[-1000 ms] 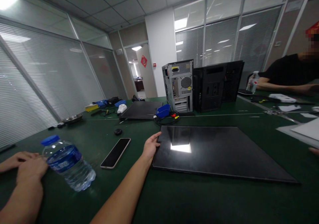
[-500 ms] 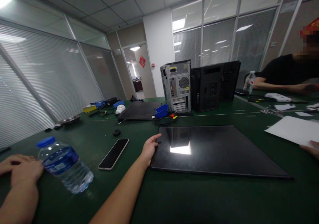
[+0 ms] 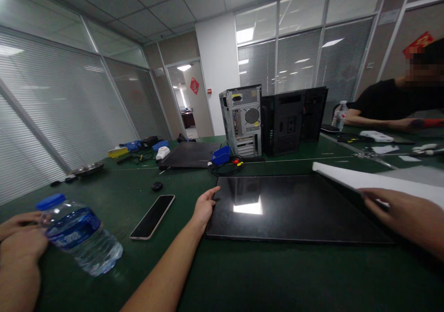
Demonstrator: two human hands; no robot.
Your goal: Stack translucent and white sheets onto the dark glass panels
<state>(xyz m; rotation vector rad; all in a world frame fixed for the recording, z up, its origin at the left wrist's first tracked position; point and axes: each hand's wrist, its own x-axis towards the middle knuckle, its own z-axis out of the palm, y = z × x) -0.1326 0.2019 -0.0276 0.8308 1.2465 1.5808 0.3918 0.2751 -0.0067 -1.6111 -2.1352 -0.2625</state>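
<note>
Two hands work at a black panel (image 3: 294, 208) lying flat on the green table (image 3: 243, 275). The left hand (image 3: 204, 206) rests open on its left edge; the right hand (image 3: 404, 212) grips a white sheet (image 3: 374, 181) above the panel's right side, not yet laid down.

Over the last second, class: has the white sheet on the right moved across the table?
Yes. The white sheet, held by the right hand, has come leftward and now overlaps the right edge of the black panel, which stayed put.
</note>
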